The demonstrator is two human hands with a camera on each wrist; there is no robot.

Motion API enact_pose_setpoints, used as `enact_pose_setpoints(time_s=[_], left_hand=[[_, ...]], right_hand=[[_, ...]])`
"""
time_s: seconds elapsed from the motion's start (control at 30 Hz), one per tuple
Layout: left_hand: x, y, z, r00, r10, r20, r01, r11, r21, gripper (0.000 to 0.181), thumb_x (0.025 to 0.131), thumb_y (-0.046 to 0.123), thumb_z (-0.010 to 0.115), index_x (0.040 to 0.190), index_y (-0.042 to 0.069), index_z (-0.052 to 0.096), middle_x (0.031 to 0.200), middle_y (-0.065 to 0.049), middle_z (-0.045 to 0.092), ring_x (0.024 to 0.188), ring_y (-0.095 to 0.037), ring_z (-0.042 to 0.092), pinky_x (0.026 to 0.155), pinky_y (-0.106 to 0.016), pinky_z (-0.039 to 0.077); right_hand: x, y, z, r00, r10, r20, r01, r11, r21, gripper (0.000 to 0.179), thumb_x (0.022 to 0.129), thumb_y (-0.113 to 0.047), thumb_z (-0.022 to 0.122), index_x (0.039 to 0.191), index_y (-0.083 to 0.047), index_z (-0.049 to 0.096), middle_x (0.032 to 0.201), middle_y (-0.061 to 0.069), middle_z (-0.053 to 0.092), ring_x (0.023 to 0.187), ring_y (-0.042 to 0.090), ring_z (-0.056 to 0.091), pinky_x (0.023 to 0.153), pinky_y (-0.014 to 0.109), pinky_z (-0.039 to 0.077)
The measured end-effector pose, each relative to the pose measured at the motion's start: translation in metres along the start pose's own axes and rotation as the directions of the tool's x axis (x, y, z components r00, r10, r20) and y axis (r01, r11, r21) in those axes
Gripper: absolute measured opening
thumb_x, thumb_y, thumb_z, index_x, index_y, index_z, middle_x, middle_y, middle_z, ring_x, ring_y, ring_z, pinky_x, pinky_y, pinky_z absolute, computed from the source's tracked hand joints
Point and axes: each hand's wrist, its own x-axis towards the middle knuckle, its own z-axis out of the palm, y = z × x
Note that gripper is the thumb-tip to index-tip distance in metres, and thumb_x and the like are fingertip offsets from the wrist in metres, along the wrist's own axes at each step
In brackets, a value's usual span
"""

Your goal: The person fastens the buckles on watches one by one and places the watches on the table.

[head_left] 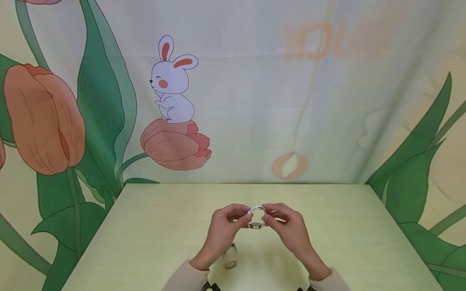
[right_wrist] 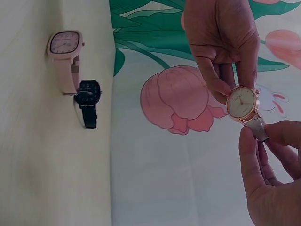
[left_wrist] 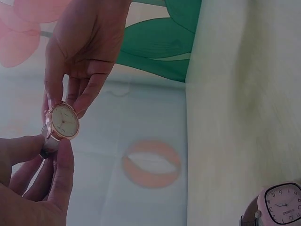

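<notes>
Both hands hold up a wristwatch (head_left: 256, 225) with a rose-gold case, a pale dial and a whitish strap, which forms a loop above the table. My left hand (head_left: 226, 227) pinches its left side between thumb and fingers. On the opposite side, my right hand (head_left: 290, 227) pinches it the same way. The left wrist view shows the dial (left_wrist: 65, 121) facing the camera, with the left thumb and a finger on the strap (left_wrist: 51, 145). In the right wrist view, the right fingertips grip the strap (right_wrist: 256, 128) close to the case.
A pink square-faced watch (head_left: 230, 258) stands on the pale table (head_left: 153, 242) below my left hand. Beside it is a black watch (right_wrist: 88, 94), mostly hidden in the head view. A curtain (head_left: 240, 101) printed with tulips and a rabbit hangs behind the table's far edge.
</notes>
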Motion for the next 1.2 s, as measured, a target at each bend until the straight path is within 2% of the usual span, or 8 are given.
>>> enact_pose_setpoints(time_s=[0.17, 0.27, 0.37, 0.5, 0.7, 0.8, 1.0, 1.2], left_hand=[[0.012, -0.011, 0.005, 1.0, -0.025, 0.008, 0.025, 1.0, -0.016, 0.02, 0.09, 0.014, 0.072, 0.108, 0.004, 0.071, 0.101, -0.019, 0.071, 0.09, -0.029, 0.071, 0.076, -0.03, 0.06], [0.018, -0.016, 0.01, 0.999, -0.037, -0.003, 0.037, 0.999, -0.025, 0.017, 0.09, 0.012, 0.072, 0.105, 0.004, 0.071, 0.1, -0.02, 0.071, 0.089, -0.031, 0.072, 0.076, -0.031, 0.06], [0.024, -0.019, 0.014, 0.998, -0.058, -0.012, 0.058, 0.998, -0.03, 0.018, 0.09, 0.011, 0.072, 0.105, 0.002, 0.071, 0.099, -0.019, 0.071, 0.086, -0.027, 0.072, 0.076, -0.031, 0.06], [0.03, -0.025, 0.021, 0.992, -0.122, -0.023, 0.121, 0.992, -0.043, 0.02, 0.09, 0.009, 0.07, 0.108, -0.001, 0.07, 0.098, -0.018, 0.071, 0.083, -0.021, 0.072, 0.074, -0.031, 0.061], [0.037, -0.036, 0.033, 0.967, -0.251, -0.045, 0.246, 0.965, -0.087, 0.021, 0.089, 0.003, 0.07, 0.109, -0.005, 0.069, 0.098, -0.016, 0.07, 0.083, -0.021, 0.072, 0.072, -0.031, 0.061], [0.039, -0.042, 0.037, 0.954, -0.297, -0.047, 0.291, 0.951, -0.108, 0.02, 0.089, 0.001, 0.069, 0.107, -0.005, 0.069, 0.098, -0.016, 0.069, 0.083, -0.021, 0.072, 0.072, -0.031, 0.061], [0.043, -0.056, 0.045, 0.936, -0.349, -0.057, 0.339, 0.931, -0.134, 0.02, 0.089, -0.001, 0.067, 0.107, -0.007, 0.067, 0.1, -0.02, 0.069, 0.087, -0.026, 0.072, 0.073, -0.03, 0.061], [0.046, -0.069, 0.05, 0.913, -0.4, -0.075, 0.388, 0.912, -0.135, 0.02, 0.089, -0.003, 0.064, 0.108, -0.009, 0.067, 0.104, -0.025, 0.068, 0.088, -0.028, 0.072, 0.072, -0.03, 0.061]], right_hand=[[0.01, 0.014, -0.004, 0.998, 0.067, 0.001, -0.067, 0.998, 0.003, 0.025, 0.088, -0.011, 0.073, 0.113, -0.007, 0.072, 0.108, 0.015, 0.068, 0.091, 0.016, 0.07, 0.078, 0.027, 0.06], [0.014, 0.023, -0.006, 0.995, 0.1, -0.014, -0.1, 0.995, -0.002, 0.024, 0.089, -0.007, 0.071, 0.113, -0.007, 0.072, 0.108, 0.015, 0.069, 0.09, 0.015, 0.07, 0.077, 0.027, 0.06], [0.017, 0.029, -0.009, 0.99, 0.139, -0.022, -0.139, 0.99, -0.022, 0.024, 0.09, -0.006, 0.069, 0.114, -0.009, 0.072, 0.107, 0.014, 0.069, 0.089, 0.015, 0.07, 0.078, 0.026, 0.059], [0.022, 0.04, -0.012, 0.98, 0.197, -0.024, -0.198, 0.979, -0.039, 0.024, 0.091, -0.004, 0.068, 0.115, -0.008, 0.072, 0.11, 0.014, 0.068, 0.088, 0.015, 0.07, 0.077, 0.026, 0.059], [0.029, 0.057, -0.015, 0.959, 0.282, -0.021, -0.282, 0.959, -0.014, 0.025, 0.089, -0.003, 0.069, 0.114, -0.002, 0.072, 0.115, 0.019, 0.068, 0.085, 0.015, 0.07, 0.076, 0.03, 0.06], [0.031, 0.067, -0.016, 0.945, 0.325, -0.022, -0.326, 0.945, -0.009, 0.025, 0.088, -0.003, 0.07, 0.114, -0.002, 0.072, 0.112, 0.019, 0.069, 0.089, 0.021, 0.071, 0.076, 0.032, 0.06], [0.036, 0.087, -0.017, 0.922, 0.388, -0.013, -0.388, 0.921, -0.024, 0.023, 0.09, -0.002, 0.067, 0.112, -0.002, 0.072, 0.115, 0.024, 0.066, 0.096, 0.032, 0.07, 0.075, 0.033, 0.061], [0.039, 0.102, -0.016, 0.9, 0.436, -0.021, -0.436, 0.899, -0.039, 0.02, 0.089, 0.0, 0.067, 0.108, -0.001, 0.073, 0.112, 0.021, 0.069, 0.088, 0.026, 0.072, 0.072, 0.032, 0.061]])
